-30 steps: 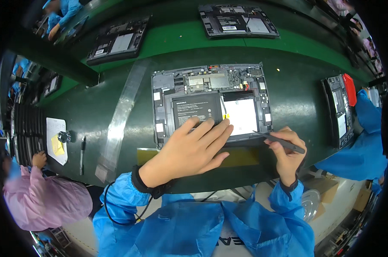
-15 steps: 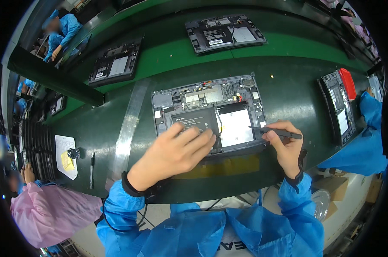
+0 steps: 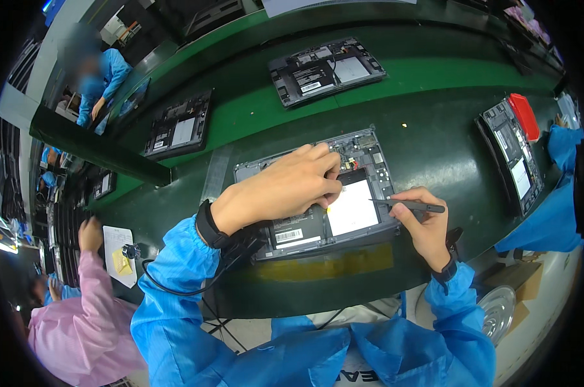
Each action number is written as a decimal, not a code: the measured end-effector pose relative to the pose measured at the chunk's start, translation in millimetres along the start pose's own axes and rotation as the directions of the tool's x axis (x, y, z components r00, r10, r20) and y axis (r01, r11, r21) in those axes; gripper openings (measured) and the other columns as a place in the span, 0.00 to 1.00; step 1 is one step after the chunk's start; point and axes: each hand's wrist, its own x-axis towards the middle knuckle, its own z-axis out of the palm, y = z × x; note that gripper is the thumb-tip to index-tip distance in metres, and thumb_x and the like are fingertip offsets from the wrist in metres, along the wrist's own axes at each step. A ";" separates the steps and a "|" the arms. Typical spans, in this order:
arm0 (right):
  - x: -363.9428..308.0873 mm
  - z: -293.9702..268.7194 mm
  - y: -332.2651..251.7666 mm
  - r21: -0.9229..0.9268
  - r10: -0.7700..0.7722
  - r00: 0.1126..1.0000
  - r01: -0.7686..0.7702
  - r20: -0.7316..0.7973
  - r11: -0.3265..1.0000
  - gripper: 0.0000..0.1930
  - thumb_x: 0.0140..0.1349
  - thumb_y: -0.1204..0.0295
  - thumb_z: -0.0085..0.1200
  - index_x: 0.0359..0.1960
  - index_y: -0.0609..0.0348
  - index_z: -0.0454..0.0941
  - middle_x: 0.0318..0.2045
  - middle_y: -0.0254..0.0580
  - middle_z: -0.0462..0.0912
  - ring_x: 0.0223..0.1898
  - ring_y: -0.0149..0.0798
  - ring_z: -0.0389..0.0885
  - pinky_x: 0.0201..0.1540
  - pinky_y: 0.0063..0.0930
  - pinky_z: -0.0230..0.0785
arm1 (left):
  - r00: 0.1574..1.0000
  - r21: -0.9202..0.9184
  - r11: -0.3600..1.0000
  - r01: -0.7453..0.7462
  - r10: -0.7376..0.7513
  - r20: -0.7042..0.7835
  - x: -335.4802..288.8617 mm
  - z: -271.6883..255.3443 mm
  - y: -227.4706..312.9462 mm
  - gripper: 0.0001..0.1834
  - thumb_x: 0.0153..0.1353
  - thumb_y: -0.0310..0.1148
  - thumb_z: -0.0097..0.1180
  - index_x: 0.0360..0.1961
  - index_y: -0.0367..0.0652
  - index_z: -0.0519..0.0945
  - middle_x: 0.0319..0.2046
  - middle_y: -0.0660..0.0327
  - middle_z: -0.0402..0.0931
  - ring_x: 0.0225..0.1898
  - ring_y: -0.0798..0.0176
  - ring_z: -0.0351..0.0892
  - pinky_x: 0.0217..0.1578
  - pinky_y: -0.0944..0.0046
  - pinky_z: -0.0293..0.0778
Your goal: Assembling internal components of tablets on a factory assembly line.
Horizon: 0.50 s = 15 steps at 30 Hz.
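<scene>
In front of me an opened laptop base [image 3: 381,164] lies on the dark green bench, its inner parts exposed. It holds a black battery [image 3: 299,226] with a printed label, and a white rectangular panel [image 3: 353,209] beside it. My left hand [image 3: 282,187] reaches over the circuit board area, hiding much of it. Its fingers are bent and pinched near the dark cable between battery and panel; what they grip is hidden. Black tweezers [image 3: 415,206] are held in my right hand [image 3: 427,226], their tips pointing left over the white panel's right side.
More opened laptops lie at the far middle [image 3: 327,71], far left [image 3: 182,129] and right [image 3: 510,155], the last beside a red tray [image 3: 524,117]. A green post [image 3: 98,151] crosses the left. Paper [image 3: 127,277] lies near a co-worker's pink sleeve [image 3: 92,277] and stacked dark devices [image 3: 65,238].
My left hand has moved away from me, off the battery and over the board, its fingers drawing together. My right hand keeps the tweezers near the panel. The co-worker at left has raised an arm.
</scene>
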 end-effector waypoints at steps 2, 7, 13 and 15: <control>0.4 -0.6 1.4 -0.032 -0.026 1.000 0.026 0.003 0.999 0.09 0.66 0.74 0.69 0.45 0.63 0.87 0.34 0.36 0.89 0.34 0.25 0.83 0.39 0.20 0.72 | 0.998 0.055 0.997 -0.051 0.054 -0.045 0.6 2.4 -1.0 0.04 0.58 0.28 0.67 0.33 0.45 0.83 0.40 0.62 0.73 0.48 0.55 0.72 0.48 0.57 0.70; 0.9 -1.7 3.6 -0.072 -0.035 0.999 0.034 -0.004 0.997 0.08 0.65 0.74 0.70 0.44 0.62 0.88 0.31 0.33 0.87 0.30 0.23 0.79 0.35 0.20 0.69 | 0.995 0.104 0.993 -0.063 0.070 -0.070 -1.2 -2.2 -3.3 0.07 0.58 0.29 0.67 0.38 0.47 0.83 0.41 0.62 0.74 0.47 0.54 0.73 0.47 0.57 0.70; 0.0 -2.7 5.6 -0.070 -0.040 0.999 0.039 -0.020 0.997 0.08 0.65 0.75 0.70 0.43 0.62 0.88 0.31 0.34 0.86 0.29 0.22 0.78 0.33 0.19 0.68 | 0.948 0.352 0.935 0.035 0.080 -0.307 -48.0 24.4 26.6 0.25 0.56 0.36 0.70 0.57 0.53 0.87 0.52 0.66 0.81 0.45 0.59 0.76 0.48 0.57 0.72; 0.8 -1.1 6.4 -0.071 -0.039 0.999 0.038 -0.018 0.997 0.08 0.65 0.75 0.70 0.43 0.62 0.88 0.31 0.34 0.86 0.28 0.22 0.77 0.33 0.19 0.67 | 0.961 0.371 0.923 0.098 0.009 -0.276 -64.1 32.6 36.0 0.27 0.57 0.42 0.69 0.61 0.57 0.86 0.52 0.65 0.80 0.47 0.58 0.75 0.51 0.55 0.70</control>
